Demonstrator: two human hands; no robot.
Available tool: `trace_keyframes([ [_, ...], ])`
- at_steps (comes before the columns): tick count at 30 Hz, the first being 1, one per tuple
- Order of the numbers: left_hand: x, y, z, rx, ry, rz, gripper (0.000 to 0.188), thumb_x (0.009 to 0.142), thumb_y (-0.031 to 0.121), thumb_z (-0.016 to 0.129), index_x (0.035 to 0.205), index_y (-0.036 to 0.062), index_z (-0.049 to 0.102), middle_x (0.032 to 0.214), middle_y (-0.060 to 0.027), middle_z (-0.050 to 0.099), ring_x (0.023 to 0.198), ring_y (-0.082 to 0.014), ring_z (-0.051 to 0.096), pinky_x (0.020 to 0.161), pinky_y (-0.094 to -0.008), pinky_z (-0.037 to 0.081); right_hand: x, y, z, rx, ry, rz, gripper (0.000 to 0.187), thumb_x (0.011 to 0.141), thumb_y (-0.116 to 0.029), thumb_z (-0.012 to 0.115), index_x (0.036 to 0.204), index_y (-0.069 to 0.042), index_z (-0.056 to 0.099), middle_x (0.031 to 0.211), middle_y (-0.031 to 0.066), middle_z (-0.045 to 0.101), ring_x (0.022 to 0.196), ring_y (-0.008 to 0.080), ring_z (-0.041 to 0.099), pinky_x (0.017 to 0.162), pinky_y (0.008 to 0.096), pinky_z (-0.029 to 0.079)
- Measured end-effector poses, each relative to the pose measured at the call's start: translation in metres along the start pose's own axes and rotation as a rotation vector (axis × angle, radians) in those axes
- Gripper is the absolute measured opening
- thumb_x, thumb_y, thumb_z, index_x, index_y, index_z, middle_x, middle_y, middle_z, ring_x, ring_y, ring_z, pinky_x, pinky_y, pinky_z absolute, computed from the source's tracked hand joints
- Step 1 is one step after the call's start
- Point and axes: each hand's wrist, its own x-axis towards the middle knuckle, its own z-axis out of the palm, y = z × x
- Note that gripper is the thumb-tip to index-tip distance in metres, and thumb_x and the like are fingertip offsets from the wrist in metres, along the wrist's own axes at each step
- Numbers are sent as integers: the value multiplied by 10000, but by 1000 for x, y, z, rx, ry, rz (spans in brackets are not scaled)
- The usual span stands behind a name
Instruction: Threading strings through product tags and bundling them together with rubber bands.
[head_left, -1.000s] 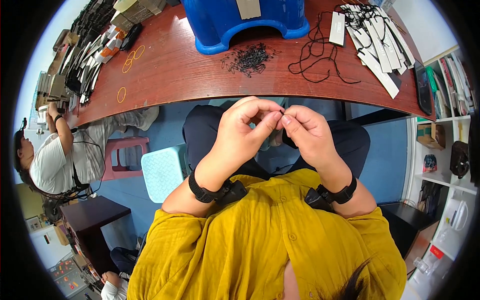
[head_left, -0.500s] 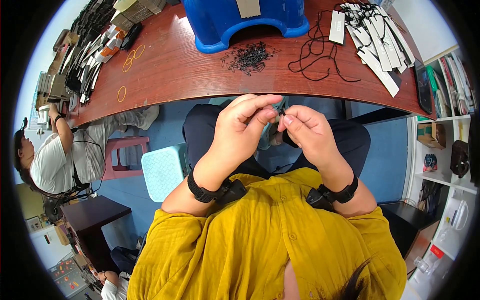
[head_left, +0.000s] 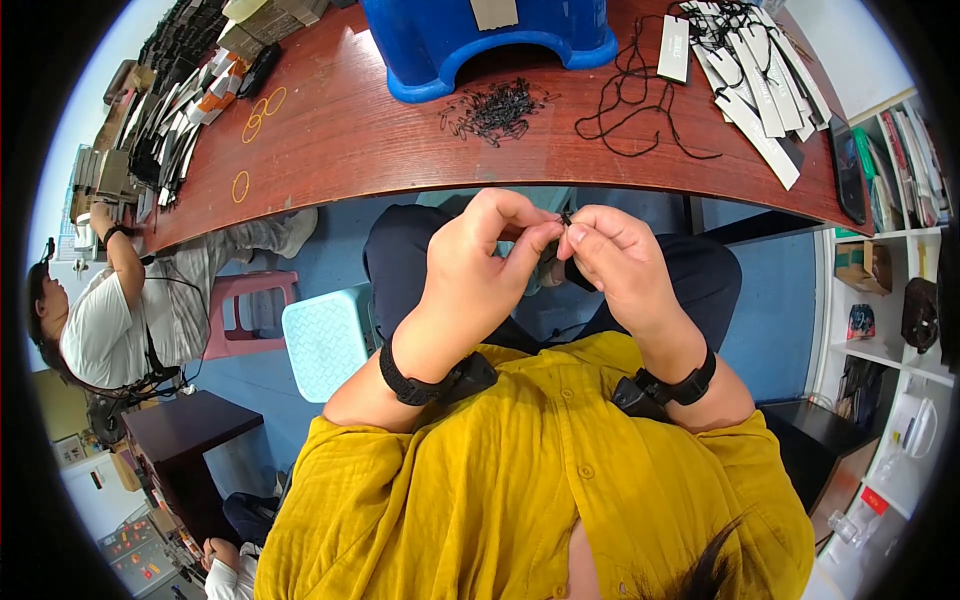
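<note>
Just beyond the table's front edge, over my lap, my left hand (head_left: 490, 250) and my right hand (head_left: 620, 262) meet fingertip to fingertip. Between them is a small black piece (head_left: 566, 217), mostly covered by the fingers, so its exact kind is hidden. My left thumb and forefinger pinch one side of it. On the other side, the right thumb presses against curled fingers. Ahead on the table lies a heap of small black safety pins (head_left: 497, 112). To its right, a loose black cord (head_left: 630, 105) is attached to a white hang tag (head_left: 674, 50).
A blue plastic stool (head_left: 490, 45) stands on the wooden table (head_left: 340, 150). White tags with black cords (head_left: 765, 80) pile up at right, near a dark tablet (head_left: 846, 170). Yellow rubber bands (head_left: 241, 187) lie left. A turquoise stool (head_left: 325, 345) and a co-worker (head_left: 110, 330) are at left.
My left fingertips have closed in toward the right hand, with the forefinger now bent down onto the small black piece. My right hand has barely shifted. The co-worker's hand has moved slightly.
</note>
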Motion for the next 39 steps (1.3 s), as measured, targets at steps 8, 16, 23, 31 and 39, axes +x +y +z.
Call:
trace_keyframes([
  [8,7,0,-11,309,-75,347,159,731,-47,662,800,41,550,775,-80,651,690,-194,634,624,-258,492,3,4,2,-455,104,-128,114,858,-91,544,783,-7,563,694,43,546,637,109,494,587,239,394],
  [16,7,3,-15,-11,-227,-48,159,770,-11,641,921,23,606,769,-58,640,700,-126,620,624,-246,486,1,2,-3,-509,65,-235,45,811,-44,577,794,-10,553,673,51,514,565,117,459,513,252,365],
  [23,6,2,-17,33,-266,-49,93,815,17,622,906,0,607,791,-46,609,707,-99,599,633,-222,485,0,2,-1,-517,44,-237,46,792,-37,592,779,-8,559,653,27,490,533,88,430,480,239,336],
  [31,2,-8,-3,-349,-119,-242,119,816,43,631,922,-8,617,775,-32,577,670,-88,563,600,-217,465,3,5,-4,-518,72,-301,47,789,-31,596,762,0,575,654,27,500,543,85,445,501,228,355],
  [39,1,-15,0,-554,-165,-356,146,819,28,632,952,-28,660,889,-40,594,745,-99,565,655,-208,460,2,3,-5,-290,42,-12,72,819,-62,599,807,9,600,686,31,547,605,95,484,555,242,391],
])
